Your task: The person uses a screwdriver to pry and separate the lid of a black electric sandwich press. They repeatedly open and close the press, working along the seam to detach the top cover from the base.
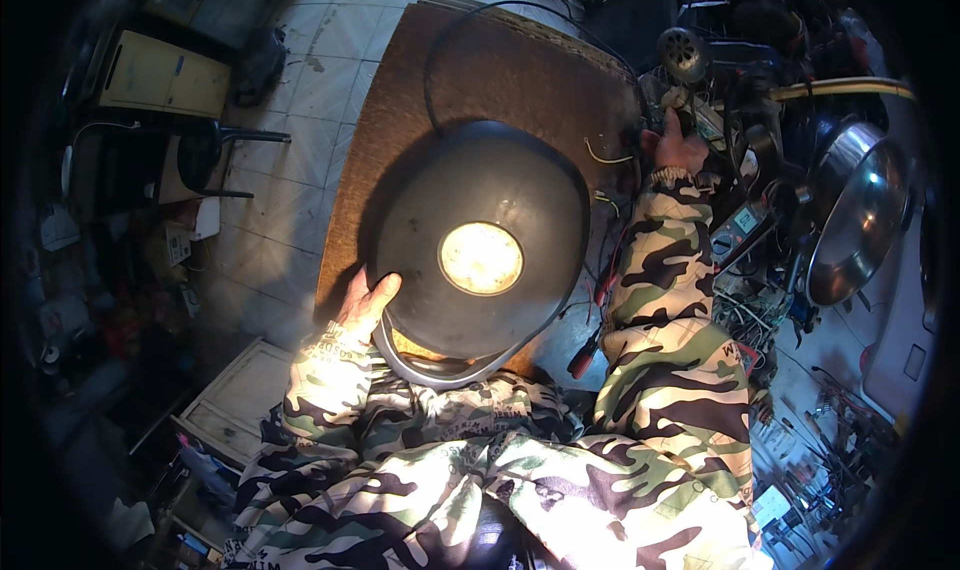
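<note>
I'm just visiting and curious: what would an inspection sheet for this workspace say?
Surface: brown wooden board, rough along its far edge.
Item in hand: round black housing with a bright round centre.
Clutter: jumbled parts on the right, with a shiny metal pan.
Left hand: grips the housing's near-left edge.
Right hand: at the clutter; whether it holds anything can't be told.
Cables: black cable looping over the board; yellow wire near its right edge.
Surroundings: pale tiled floor; yellowish cabinet at far left.

Dark lettering point(335, 351) marks the left camouflage sleeve point(322, 382); more marks the camouflage clothing point(480, 422).
</note>
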`<state>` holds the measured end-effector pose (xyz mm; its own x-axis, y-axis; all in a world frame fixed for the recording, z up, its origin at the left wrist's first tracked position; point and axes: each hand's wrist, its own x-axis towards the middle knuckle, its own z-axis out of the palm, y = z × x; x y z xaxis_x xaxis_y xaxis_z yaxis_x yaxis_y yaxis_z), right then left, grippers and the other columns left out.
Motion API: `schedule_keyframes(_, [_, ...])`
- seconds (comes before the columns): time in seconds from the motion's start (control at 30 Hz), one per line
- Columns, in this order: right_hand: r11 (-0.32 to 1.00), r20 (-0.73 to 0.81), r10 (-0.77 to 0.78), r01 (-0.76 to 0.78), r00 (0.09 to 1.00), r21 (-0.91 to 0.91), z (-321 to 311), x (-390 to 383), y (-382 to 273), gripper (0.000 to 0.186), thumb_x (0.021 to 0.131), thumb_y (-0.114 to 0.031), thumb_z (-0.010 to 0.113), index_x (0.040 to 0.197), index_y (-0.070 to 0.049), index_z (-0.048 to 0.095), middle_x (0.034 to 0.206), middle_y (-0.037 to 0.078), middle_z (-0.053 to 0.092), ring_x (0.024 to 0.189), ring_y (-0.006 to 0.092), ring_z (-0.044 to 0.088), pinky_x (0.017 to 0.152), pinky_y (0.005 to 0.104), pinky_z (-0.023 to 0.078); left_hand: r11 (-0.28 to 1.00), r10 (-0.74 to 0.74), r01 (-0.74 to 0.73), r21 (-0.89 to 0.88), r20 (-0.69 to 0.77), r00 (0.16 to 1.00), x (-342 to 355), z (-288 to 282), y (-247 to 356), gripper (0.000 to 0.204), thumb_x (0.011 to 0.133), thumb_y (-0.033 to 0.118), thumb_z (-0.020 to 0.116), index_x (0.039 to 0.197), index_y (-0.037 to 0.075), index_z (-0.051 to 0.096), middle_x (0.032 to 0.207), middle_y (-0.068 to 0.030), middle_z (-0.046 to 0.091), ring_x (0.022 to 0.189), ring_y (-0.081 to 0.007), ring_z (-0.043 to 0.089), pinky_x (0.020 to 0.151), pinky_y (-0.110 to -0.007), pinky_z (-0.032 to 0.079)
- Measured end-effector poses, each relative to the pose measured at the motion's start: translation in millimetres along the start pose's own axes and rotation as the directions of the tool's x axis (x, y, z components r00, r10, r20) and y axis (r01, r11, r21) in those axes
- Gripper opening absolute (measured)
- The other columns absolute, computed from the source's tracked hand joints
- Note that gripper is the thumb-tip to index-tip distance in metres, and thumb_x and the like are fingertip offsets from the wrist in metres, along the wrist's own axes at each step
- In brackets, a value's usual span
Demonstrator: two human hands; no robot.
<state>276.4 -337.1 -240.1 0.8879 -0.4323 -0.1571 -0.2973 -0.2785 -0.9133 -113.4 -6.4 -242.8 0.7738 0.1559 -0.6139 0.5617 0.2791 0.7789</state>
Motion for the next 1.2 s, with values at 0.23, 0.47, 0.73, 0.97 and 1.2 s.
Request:
schedule_keyframes(0.23, [0.707, -0.036, -0.314, 0.208, 0.949, -0.676, -20.0, 32.9, 38.4, 0.055, 0.088, -0.05, 0.07, 0.086, 0.004, 0.072, 0.084, 0.027, 0.071, 0.078, 0.0434, 0.07, 0.076, 0.0501, 0.056, 1.0, -0.031, 0.031, -0.004, 0.022, 0.999, 5.4, -2.3, -4.0, 0.075, 0.091, 0.056, 0.07, 0.144, 0.005, 0.053, 0.137, -0.008, 0.06, 0.126, -0.0198, 0.052, 0.108, -0.036, 0.04])
schedule_keyframes(0.47, [0.742, -0.071, -0.28, 0.169, 0.957, -0.649, -18.8, 20.2, 27.4, 0.053, 0.088, -0.049, 0.071, 0.089, 0.003, 0.073, 0.092, 0.028, 0.071, 0.086, 0.0451, 0.07, 0.078, 0.0515, 0.056, 0.999, -0.032, 0.032, -0.009, 0.003, 0.999, 3.4, 1.6, 0.7, 0.076, 0.091, 0.056, 0.071, 0.144, 0.005, 0.053, 0.137, -0.0083, 0.06, 0.125, -0.0202, 0.052, 0.108, -0.036, 0.039])
schedule_keyframes(0.73, [0.762, -0.087, -0.289, 0.174, 0.953, -0.624, -15.9, 11.7, 12.4, 0.054, 0.087, -0.045, 0.073, 0.093, 0.009, 0.072, 0.078, 0.027, 0.071, 0.073, 0.0403, 0.072, 0.074, 0.0507, 0.058, 0.998, -0.054, 0.054, -0.031, 0.009, 0.998, 1.0, -1.8, -6.9, 0.076, 0.09, 0.056, 0.073, 0.143, 0.005, 0.054, 0.137, -0.0074, 0.059, 0.126, -0.0189, 0.052, 0.108, -0.035, 0.039])
schedule_keyframes(0.97, [0.996, -0.001, 0.041, -0.041, 0.999, -0.073, -2.4, 18.5, 7.0, 0.052, 0.086, -0.031, 0.081, 0.095, 0.018, 0.065, 0.086, 0.027, 0.072, 0.067, 0.0303, 0.075, 0.054, 0.0411, 0.059, 0.999, -0.038, 0.038, -0.035, 0.012, 0.999, 3.7, -1.7, -3.4, 0.076, 0.091, 0.053, 0.072, 0.144, 0.004, 0.051, 0.137, -0.0084, 0.059, 0.125, -0.0203, 0.053, 0.107, -0.036, 0.041])
schedule_keyframes(1.2, [0.988, 0.098, 0.117, -0.126, 0.988, 0.094, -20.9, -32.4, -23.2, 0.047, 0.089, -0.021, 0.078, 0.109, 0.018, 0.062, 0.09, 0.025, 0.071, 0.08, 0.0313, 0.075, 0.063, 0.0369, 0.06, 0.995, -0.05, 0.055, -0.089, 0.053, 0.997, 5.0, 1.5, 3.1, 0.076, 0.091, 0.052, 0.072, 0.145, 0.004, 0.05, 0.138, -0.0091, 0.059, 0.125, -0.0213, 0.054, 0.107, -0.037, 0.042])
